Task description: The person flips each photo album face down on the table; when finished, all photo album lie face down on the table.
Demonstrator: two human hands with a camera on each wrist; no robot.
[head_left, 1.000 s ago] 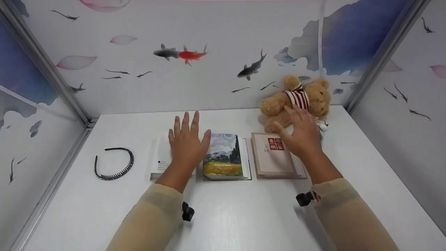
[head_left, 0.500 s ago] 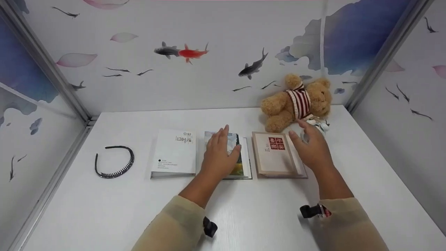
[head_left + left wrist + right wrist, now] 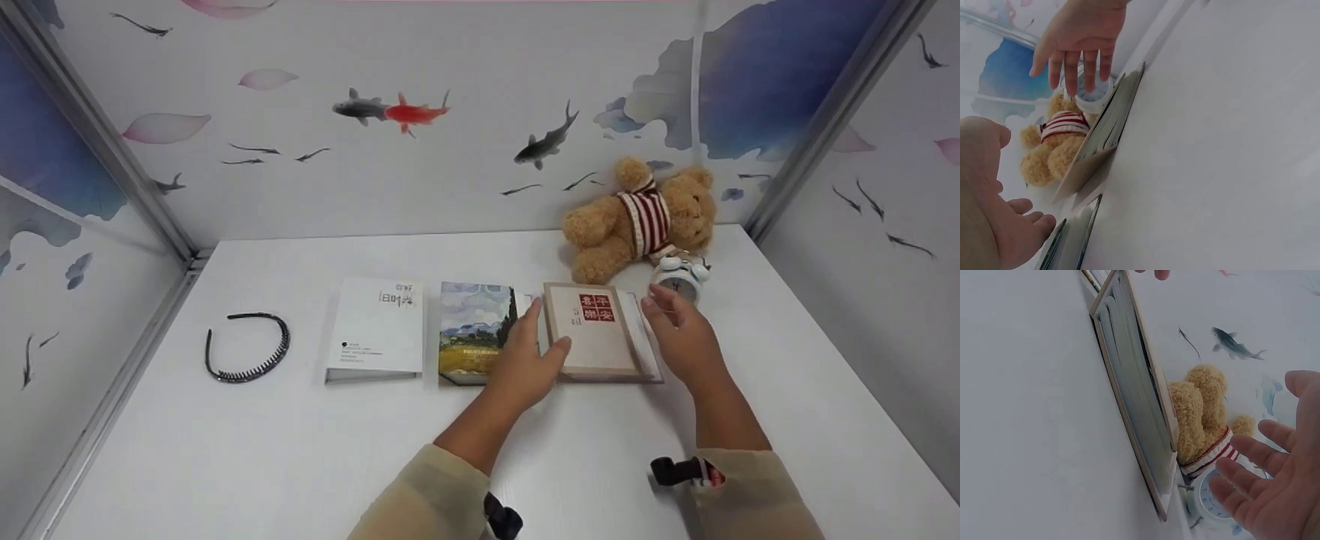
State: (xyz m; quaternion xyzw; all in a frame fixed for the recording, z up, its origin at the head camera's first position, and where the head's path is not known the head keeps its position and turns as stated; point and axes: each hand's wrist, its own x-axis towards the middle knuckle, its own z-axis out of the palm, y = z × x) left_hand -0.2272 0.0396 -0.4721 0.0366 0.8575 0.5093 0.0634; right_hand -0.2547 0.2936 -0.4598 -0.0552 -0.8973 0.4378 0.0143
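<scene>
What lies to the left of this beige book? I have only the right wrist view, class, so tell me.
Observer: A book with a landscape painting cover lies flat right beside the beige book.
Operator: Anything further left?
Observer: A white book, then a black headband lying apart from the books on the white table.
Operator: And the left hand?
Observer: It is open over the landscape book's near right corner, thumb at the beige book's left edge; I cannot tell whether it touches.
</scene>
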